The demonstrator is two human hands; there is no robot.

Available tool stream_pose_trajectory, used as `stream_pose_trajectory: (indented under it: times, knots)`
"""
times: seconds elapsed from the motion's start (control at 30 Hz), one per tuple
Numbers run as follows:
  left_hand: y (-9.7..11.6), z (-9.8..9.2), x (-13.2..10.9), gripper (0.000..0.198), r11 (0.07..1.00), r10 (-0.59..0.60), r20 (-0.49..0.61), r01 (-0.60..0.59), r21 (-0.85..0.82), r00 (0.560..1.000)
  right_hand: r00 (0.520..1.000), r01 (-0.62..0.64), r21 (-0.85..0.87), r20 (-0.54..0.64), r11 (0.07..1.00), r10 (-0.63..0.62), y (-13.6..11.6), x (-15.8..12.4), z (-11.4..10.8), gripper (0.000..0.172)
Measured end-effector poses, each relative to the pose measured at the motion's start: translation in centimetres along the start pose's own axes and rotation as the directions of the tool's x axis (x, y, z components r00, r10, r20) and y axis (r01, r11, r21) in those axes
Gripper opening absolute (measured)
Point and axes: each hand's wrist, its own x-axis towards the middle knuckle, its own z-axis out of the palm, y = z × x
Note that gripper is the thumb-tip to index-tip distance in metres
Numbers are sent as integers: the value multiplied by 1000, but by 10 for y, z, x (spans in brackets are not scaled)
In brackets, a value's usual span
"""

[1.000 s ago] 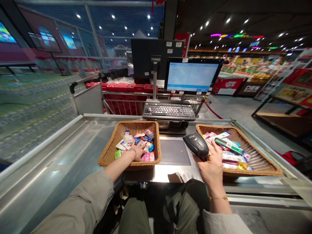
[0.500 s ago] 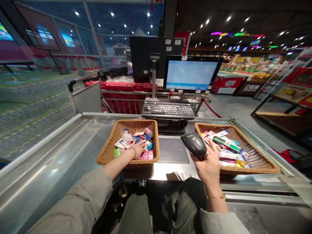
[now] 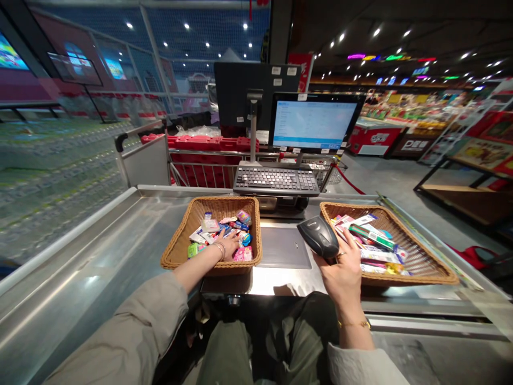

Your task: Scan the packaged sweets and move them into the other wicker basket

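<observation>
The person's left hand (image 3: 224, 248) lies inside the left wicker basket (image 3: 175, 251), on top of a mixed heap of small colourful packets (image 3: 220, 235). This hand is loosely spread, with the fingers pointing forward and a little to the right, and its fingertips touch the packets. No pinch on any single packet can be seen. A thin bangle (image 3: 218, 249) sits on this wrist.

The right hand (image 3: 342, 264) holds a black handheld barcode scanner (image 3: 318, 237). The palm and thumb side close around its handle, while the fingers stand apart and reach toward the right wicker basket (image 3: 435, 270). The long axis of the scanner runs from the hand up and to the left, so its head points toward the dark flat plate (image 3: 284, 247) between the two baskets. The scanner is much nearer to the right hand, and the left hand is well apart from it.

The right basket carries flat boxes and cartons (image 3: 372, 247), lying close beside the right fingers. Both baskets stand on a steel table (image 3: 92, 240). Behind them are a keyboard (image 3: 276, 180) and a monitor (image 3: 312, 124).
</observation>
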Motion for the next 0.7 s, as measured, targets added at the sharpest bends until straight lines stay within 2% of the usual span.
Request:
stream_pose_trajectory:
  times: [0.43,0.7]
  knots:
    - [7,-1,1,56,998,-38,-22,39,45,999,999,38,-35,3,999,-38,-19,11,-3,21]
    - [11,-11,-5,78,982,-182,-135,188,34,974,996,84,-37,40,996,-83,-21,29,15,18]
